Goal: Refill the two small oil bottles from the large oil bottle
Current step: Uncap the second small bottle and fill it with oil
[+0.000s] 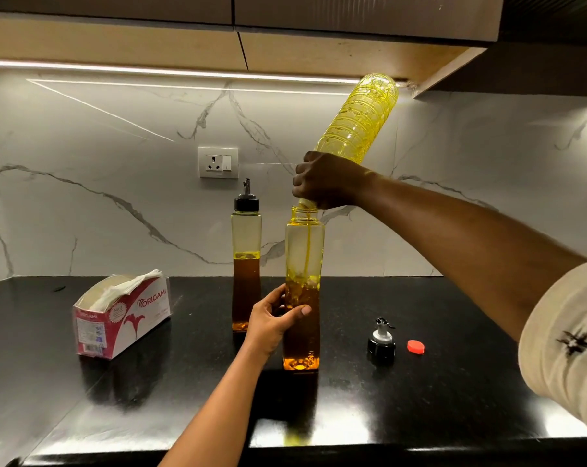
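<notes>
The right hand (326,180) grips the upended large oil bottle (359,123) at its neck, likely the stiffest hold on thin, slippery plastic; the left hand (272,318) wraps the open small bottle (304,257) mid-body, steadying this tall, tippable vessel on the table (454,315)

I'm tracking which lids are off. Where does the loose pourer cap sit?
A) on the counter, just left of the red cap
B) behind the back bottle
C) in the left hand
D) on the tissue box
A: the pourer cap stands upright on the counter, just left of the red cap and not touching it.
</notes>
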Demonstrator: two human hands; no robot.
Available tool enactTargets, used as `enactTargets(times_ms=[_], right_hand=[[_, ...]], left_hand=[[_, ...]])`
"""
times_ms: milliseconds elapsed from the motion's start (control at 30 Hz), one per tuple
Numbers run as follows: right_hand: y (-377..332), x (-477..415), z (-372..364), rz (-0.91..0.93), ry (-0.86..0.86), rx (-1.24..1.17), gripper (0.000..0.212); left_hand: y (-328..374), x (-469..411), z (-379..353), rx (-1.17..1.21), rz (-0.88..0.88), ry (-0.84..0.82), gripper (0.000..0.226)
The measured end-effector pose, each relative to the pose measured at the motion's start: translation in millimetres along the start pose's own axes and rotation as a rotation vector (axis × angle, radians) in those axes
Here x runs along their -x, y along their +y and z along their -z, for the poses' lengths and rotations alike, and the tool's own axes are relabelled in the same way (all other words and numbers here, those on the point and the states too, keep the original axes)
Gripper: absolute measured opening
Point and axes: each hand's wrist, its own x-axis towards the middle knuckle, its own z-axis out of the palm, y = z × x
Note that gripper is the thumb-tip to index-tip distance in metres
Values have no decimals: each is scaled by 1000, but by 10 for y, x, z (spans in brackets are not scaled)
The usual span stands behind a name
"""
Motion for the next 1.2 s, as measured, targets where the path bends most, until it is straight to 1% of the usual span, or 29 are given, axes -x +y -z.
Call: enactTargets(times_ms=[100, 167, 433, 567, 667, 833, 967, 1100, 1200], right_hand=[[5, -9, 4, 6, -7, 13, 7], [10, -8, -8, 8, -5, 15, 8], [6, 0, 0, 6, 2, 19, 6], [11, -2, -1, 15, -1, 35, 6], [13, -4, -3, 19, 7, 44, 5], [9, -6, -16, 43, 24, 84, 4], [9, 2, -20, 57, 61, 127, 4], [13, 16, -23, 64, 91, 159, 4], [19, 31, -20, 68, 99, 180, 3]], left_hand=[[-12, -3, -4, 6, 4, 9, 84], [-24, -10, -3, 12, 6, 3, 81], [-1, 5, -17, 10, -3, -2, 78], [0, 3, -13, 21, 1, -1, 84], [15, 18, -13, 26, 7, 1, 93], [21, 20, -18, 15, 2, 2, 82], [16, 20, -22, 15, 2, 9, 78], [29, 27, -34, 15, -5, 15, 80], [30, 27, -32, 16, 1, 12, 75]])
